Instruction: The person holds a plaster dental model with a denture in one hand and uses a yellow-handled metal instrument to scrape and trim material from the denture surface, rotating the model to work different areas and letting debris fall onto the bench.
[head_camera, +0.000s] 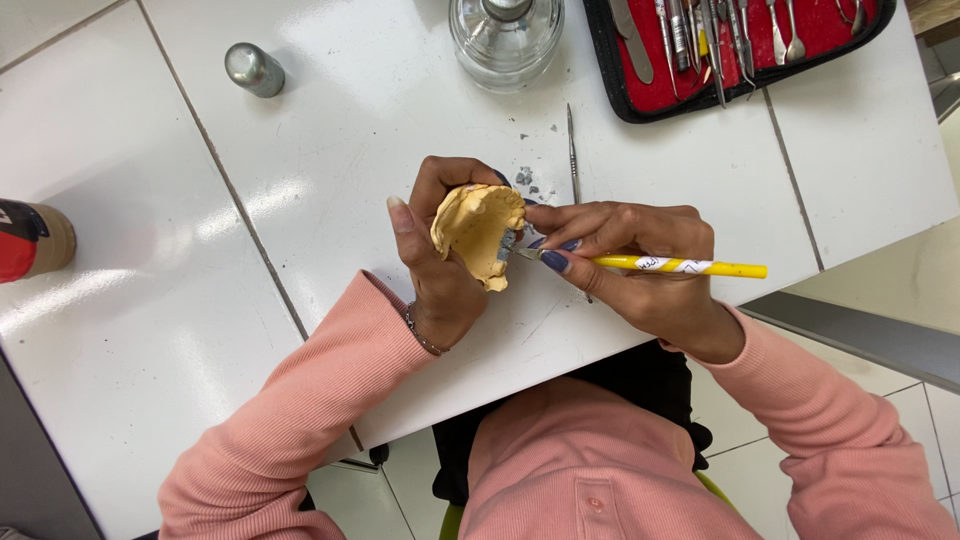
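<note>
We're holding the yellow dental cast (478, 232) in the left hand (440, 265), fingers curled closed around it, just above the white worktop (200, 280). The right hand (640, 270) is pinching a yellow-handled tool (680, 265) in a tight pen grip, its metal tip touching a grey patch on the cast's right edge. Grey crumbs (528, 180) and a thin metal instrument (572, 150) are lying just behind the hands. A glass jar (506, 35) and a red-lined instrument case (730, 45) are sitting at the far edge
</note>
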